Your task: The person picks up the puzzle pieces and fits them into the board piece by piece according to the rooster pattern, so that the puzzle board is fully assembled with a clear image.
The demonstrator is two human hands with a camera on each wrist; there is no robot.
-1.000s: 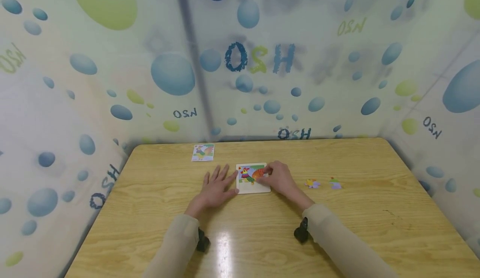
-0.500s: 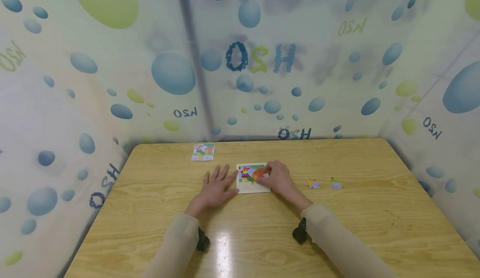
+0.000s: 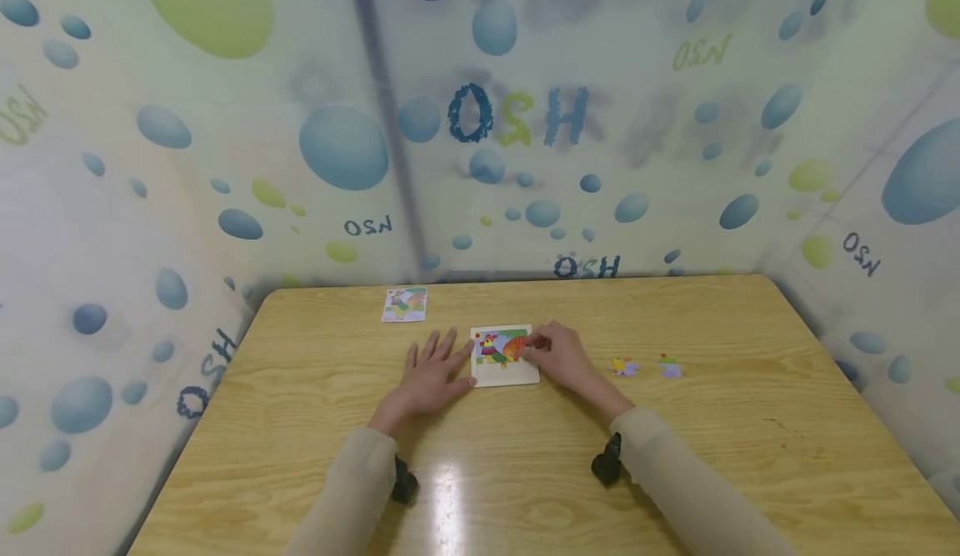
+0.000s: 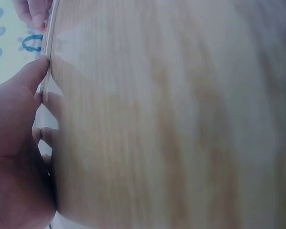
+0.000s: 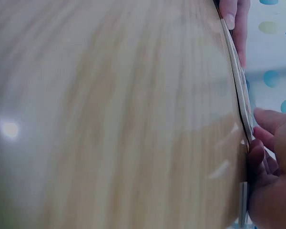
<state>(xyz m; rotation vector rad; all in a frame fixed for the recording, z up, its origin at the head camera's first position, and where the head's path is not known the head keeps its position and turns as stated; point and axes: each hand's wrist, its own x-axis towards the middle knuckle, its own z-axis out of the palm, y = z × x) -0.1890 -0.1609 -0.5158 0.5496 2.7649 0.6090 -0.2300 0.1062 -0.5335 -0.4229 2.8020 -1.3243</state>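
Observation:
A small puzzle board (image 3: pixel 505 377) with a pale frame lies mid-table, its upper part filled by a rooster picture (image 3: pixel 495 348) and its lower strip bare. My left hand (image 3: pixel 429 383) lies flat with spread fingers, thumb and index finger touching the board's left edge. At the board's right side, the bent fingers of my right hand (image 3: pixel 558 356) touch the orange-tail puzzle piece (image 3: pixel 514 348). In the right wrist view the right thumb (image 5: pixel 271 118) and a fingertip meet the board's edge (image 5: pixel 238 78); whether they pinch the piece is hidden.
Two loose puzzle pieces lie to the right, one yellow and lilac (image 3: pixel 623 366), the other green and lilac (image 3: pixel 671 365). A rooster picture card (image 3: pixel 404 305) sits at the back left. The wooden table (image 3: pixel 750 423) meets a patterned wall (image 3: pixel 645 156) behind.
My right thumb has drawn back slightly up and to the right, uncovering more of the board's lower right. My left hand and the board have stayed in place.

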